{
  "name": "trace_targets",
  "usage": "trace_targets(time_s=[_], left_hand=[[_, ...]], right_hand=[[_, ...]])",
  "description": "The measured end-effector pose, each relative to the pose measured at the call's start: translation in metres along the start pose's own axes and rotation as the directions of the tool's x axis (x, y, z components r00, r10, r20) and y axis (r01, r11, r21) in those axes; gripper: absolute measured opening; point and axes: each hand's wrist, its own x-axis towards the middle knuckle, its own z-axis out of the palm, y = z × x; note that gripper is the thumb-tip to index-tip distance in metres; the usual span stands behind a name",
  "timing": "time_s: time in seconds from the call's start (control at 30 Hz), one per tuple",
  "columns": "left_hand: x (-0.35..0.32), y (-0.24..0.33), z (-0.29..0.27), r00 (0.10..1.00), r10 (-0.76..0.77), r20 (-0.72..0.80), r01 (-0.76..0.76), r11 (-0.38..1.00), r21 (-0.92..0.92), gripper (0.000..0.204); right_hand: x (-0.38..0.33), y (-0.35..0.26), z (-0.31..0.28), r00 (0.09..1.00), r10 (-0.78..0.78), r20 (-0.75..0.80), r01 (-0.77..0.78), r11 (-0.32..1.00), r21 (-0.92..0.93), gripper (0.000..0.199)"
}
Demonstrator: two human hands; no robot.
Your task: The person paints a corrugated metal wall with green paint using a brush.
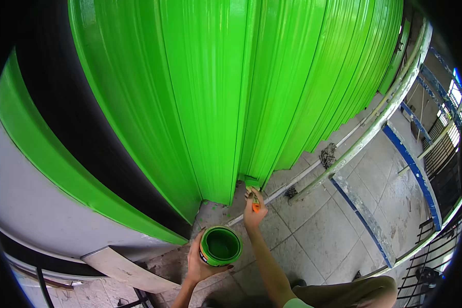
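Note:
My right hand (253,209) is closed round the orange handle of a paintbrush (255,206). The brush's green-coated bristles press against the bottom end of a bright green corrugated metal door (210,102), close to the floor. Below and to the left, my left hand (200,264) wraps round a paint can (221,245) and holds it upright with its mouth facing me. Dark green paint shows inside the can, and more green covers its rim. Wet-looking gloss runs along the door's folds.
A blue-and-white paint-spattered ladder or scaffold frame (362,220) lies to the right, with a long pale pole (364,149) beside it. Grey tiles (313,205) make up the floor. A pale board (133,269) leans at lower left, near a grey wall (46,200). My bent knee (364,292) is at lower right.

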Motion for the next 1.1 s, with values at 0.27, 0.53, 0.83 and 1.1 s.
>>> trace_targets(time_s=[0.27, 0.53, 0.83, 1.1], left_hand=[[0.008, -0.003, 0.011, 0.999, 0.033, -0.004, -0.033, 0.999, -0.042, 0.114], [0.005, -0.007, 0.003, 1.0, 0.0, 0.008, 0.001, 1.0, -0.031, 0.113], [0.004, -0.004, 0.0, 1.0, -0.002, 0.013, 0.003, 0.999, -0.05, 0.111], [0.006, 0.0, 0.004, 1.0, 0.007, 0.026, -0.006, 0.999, -0.05, 0.11]], right_hand=[[0.005, 0.013, -0.006, 1.0, -0.026, 0.012, 0.028, 0.978, -0.209, 0.022], [-0.009, -0.016, 0.001, 0.984, -0.17, -0.052, 0.167, 0.985, -0.053, 0.018], [0.006, -0.02, 0.014, 0.995, -0.101, -0.014, 0.1, 0.994, -0.048, 0.016], [0.007, 0.013, -0.003, 0.99, 0.123, 0.067, -0.094, 0.939, -0.331, 0.019]])
